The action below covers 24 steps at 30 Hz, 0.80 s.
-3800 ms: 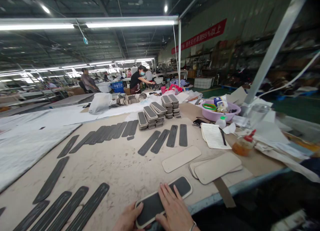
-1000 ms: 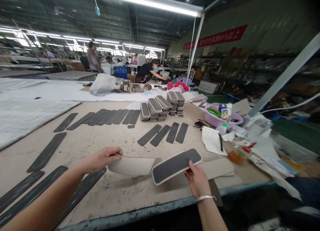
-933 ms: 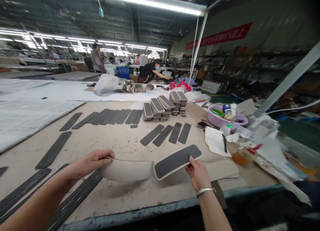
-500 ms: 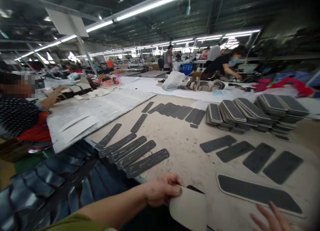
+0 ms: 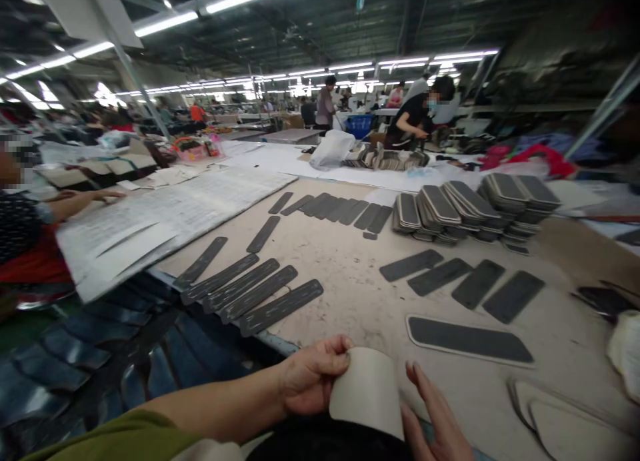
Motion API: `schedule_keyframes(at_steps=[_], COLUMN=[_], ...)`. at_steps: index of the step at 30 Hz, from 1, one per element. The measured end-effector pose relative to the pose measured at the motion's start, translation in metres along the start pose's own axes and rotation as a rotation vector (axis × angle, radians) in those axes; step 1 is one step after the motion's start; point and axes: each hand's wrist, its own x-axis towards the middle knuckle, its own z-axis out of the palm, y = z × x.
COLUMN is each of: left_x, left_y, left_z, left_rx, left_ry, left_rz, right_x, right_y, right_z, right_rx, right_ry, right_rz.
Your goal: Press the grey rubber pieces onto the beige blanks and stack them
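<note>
My left hand (image 5: 316, 376) is closed on the edge of a beige rounded panel (image 5: 367, 389), thumb on top, near the table's front edge. The panel curves, and its pale face is toward me. At the panel's right side is my right hand (image 5: 436, 418), fingers stretched out and apart from the thumb; whether it touches the panel I cannot tell. Beyond the hands, a long dark grey panel with a pale border (image 5: 470, 341) lies flat. Several dark grey strips (image 5: 283, 308) with glossy streaks lie side by side at left, overhanging the table edge.
Stacks of pale-edged dark panels (image 5: 450, 208) stand at the back right. Loose dark pieces (image 5: 477, 284) lie on the beige tabletop (image 5: 345, 274). Beige pieces (image 5: 570, 421) lie front right. A white board (image 5: 200, 211) and a co-worker (image 5: 25, 214) are at left.
My right hand has moved left, from beside the long bordered panel to the held panel's right side. My left hand still grips that panel, now more curved. The view has turned right.
</note>
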Motion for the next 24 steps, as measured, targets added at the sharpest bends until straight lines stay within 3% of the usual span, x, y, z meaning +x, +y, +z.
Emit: schedule_keyframes(at_steps=[4, 7, 11, 14, 17, 20, 24], left_x=[0.003, 0.014, 0.029, 0.034, 0.031, 0.021, 0.003], left_y=[0.004, 0.005, 0.002, 0.003, 0.012, 0.025, 0.033], left_z=[0.007, 0.0, -0.019, -0.031, -0.039, -0.05, -0.065], left_rx=[0.016, 0.03, 0.11, 0.371, 0.875, 1.342, 1.492], left_ry=[0.002, 0.021, 0.081, 0.232, 0.437, 0.52, 0.472], left_rz=[0.014, 0.052, 0.042, 0.045, 0.19, 0.352, 0.41], right_x=[0.0, -0.003, 0.005, 0.013, 0.016, 0.019, 0.026], right_y=[-0.04, -0.047, -0.016, 0.015, 0.036, 0.05, 0.061], right_z=[-0.012, -0.019, -0.026, -0.026, -0.021, -0.013, -0.008], right_rx=[0.282, 0.313, -0.159, -0.452, -0.592, -0.655, -0.717], right_ry=[0.005, 0.022, -0.021, -0.058, -0.072, -0.053, -0.021], right_rz=[0.075, 0.06, -0.15, -0.308, -0.361, -0.438, -0.589])
